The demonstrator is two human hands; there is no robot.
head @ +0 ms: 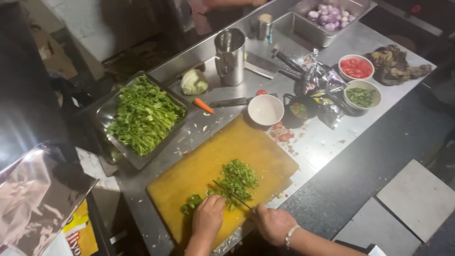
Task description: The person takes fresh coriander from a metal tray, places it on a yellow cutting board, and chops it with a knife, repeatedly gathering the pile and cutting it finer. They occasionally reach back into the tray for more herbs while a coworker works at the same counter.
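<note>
Packaging on the counter and at frame edge

Crinkled clear plastic wrapper (322, 78) beside dark bowl (299, 108), right of centre; yellow printed bag (83, 232) lower left, under a shiny foil sheet (35, 199).

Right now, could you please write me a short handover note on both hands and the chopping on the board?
Left hand: pressed on a bunch of green chillies at the near end of the yellow cutting board.
Right hand: grips a knife, blade angled across the greens.
Done: a pile of chopped greens lies mid-board.
Left: the uncut chillies under the left hand. An empty white bowl stands just beyond the board.
</note>
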